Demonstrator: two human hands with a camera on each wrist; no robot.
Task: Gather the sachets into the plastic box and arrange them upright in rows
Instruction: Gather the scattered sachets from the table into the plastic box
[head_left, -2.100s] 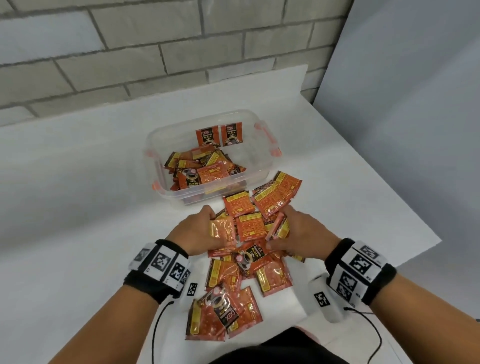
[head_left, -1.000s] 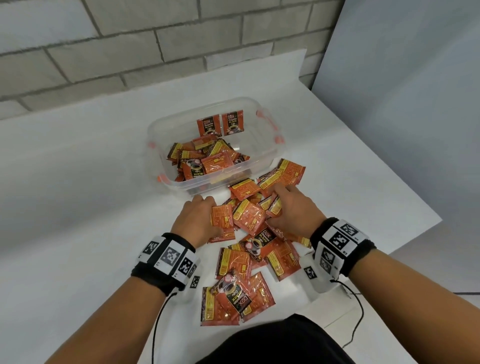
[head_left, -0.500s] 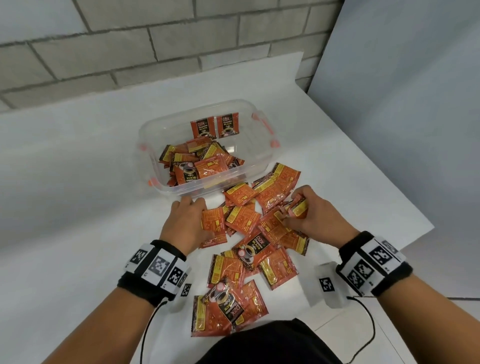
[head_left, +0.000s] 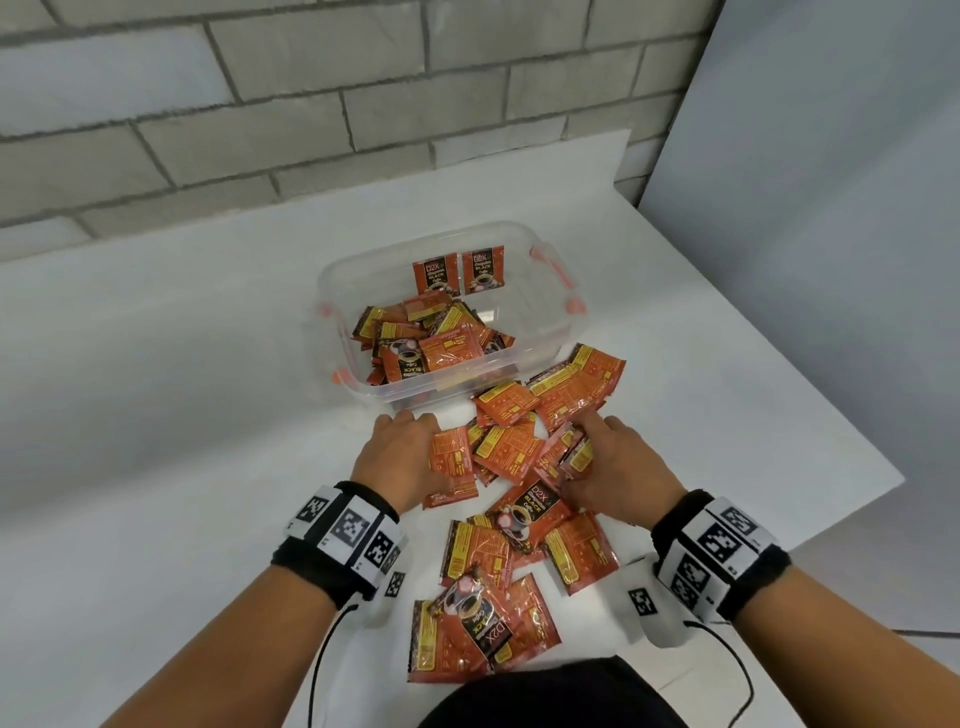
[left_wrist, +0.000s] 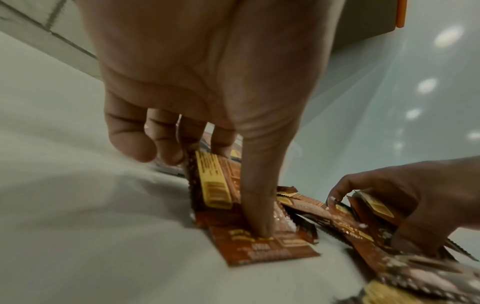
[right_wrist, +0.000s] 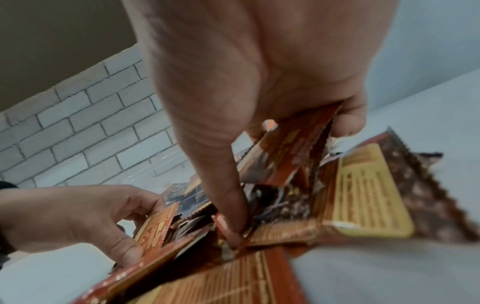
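Orange coffee sachets (head_left: 509, 457) lie in a loose heap on the white table, just in front of the clear plastic box (head_left: 332, 280). Inside the box is a jumble of sachets (head_left: 426, 343), with two standing upright (head_left: 460, 273) against the far wall. My left hand (head_left: 415, 447) is at the heap's left edge. In the left wrist view its fingers and thumb grip one sachet (left_wrist: 215, 185) on edge. My right hand (head_left: 582, 452) is at the heap's right side and pinches a few sachets (right_wrist: 291, 148) between thumb and fingers.
More sachets (head_left: 483, 629) lie near the table's front edge by my body. A brick wall (head_left: 260, 104) stands behind the table and a grey panel (head_left: 831, 208) on the right. The table's right edge (head_left: 810, 525) runs close to my right wrist.
My right hand has drawn back in toward the middle of the heap with sachets in its grip. My left hand stays at the heap's left edge by the box.
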